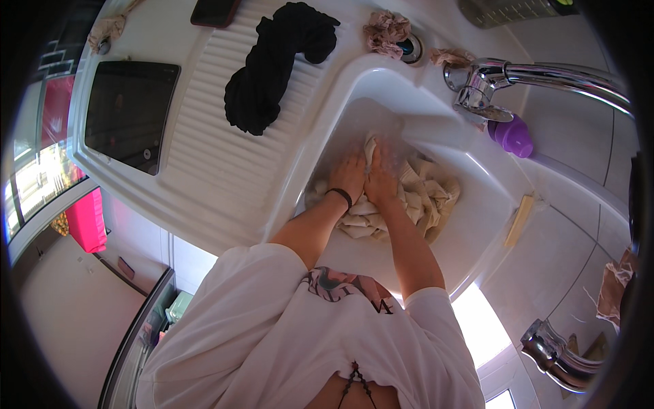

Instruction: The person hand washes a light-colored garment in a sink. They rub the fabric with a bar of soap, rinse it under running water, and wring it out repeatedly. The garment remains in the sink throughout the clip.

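Both my hands are low in a white laundry sink [485,204], amid cloudy water [360,115]. My left hand [348,175], with a dark braided bracelet at its wrist, lies beside my right hand [381,178]. A fold of cream cloth [370,149] sticks up pinched between them at the index-finger sides. Steam or foam blurs the fingertips. The rest of the wet cream cloth [421,197] is bunched under and to the right of my right hand, partly heaped against the basin wall. My forearms hide some of it.
On the ribbed drainboard [204,168] lie a twisted black cloth [271,66], a dark tablet [133,115] and a phone [215,11]. A chrome faucet [485,87] arches over the right rim, near a purple cap [513,137]. Crumpled pinkish material [387,33] sits at the back rim.
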### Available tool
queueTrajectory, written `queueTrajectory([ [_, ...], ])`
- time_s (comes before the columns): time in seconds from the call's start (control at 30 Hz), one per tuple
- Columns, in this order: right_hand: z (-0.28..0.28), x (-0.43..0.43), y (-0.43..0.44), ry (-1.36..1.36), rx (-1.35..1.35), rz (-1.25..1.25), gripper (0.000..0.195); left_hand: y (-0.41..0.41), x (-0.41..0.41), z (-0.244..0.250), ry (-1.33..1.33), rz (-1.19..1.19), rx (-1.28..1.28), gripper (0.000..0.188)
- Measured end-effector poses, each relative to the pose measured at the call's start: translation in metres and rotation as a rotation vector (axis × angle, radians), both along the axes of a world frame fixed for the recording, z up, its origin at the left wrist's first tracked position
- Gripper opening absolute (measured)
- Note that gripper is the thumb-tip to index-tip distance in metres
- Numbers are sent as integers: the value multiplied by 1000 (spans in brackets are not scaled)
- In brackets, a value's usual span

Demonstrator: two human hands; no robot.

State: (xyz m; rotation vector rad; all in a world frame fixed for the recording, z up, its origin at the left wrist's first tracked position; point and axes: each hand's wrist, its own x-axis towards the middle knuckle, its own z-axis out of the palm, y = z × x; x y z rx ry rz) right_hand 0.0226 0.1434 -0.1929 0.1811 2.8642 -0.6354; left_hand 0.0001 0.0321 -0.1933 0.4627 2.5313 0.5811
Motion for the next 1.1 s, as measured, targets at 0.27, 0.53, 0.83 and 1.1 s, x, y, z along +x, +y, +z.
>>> queueTrajectory([
  [0.27, 1, -1, -1, 13, 52, 11, 66, 1, -7, 11, -146, -11, -27, 40],
  [0.53, -1, 0, 0, -4, 48, 11, 66, 1, -2, 6, -47, 10, -4, 38],
  [0.83, -3, 1, -1, -6, 87, 11, 67, 1, -11, 18, -158, -6, -27, 38],
  [1.1, 9, -3, 2, 100, -273, -156, 64, -5, -8, 13, -64, 280, 321, 33],
])
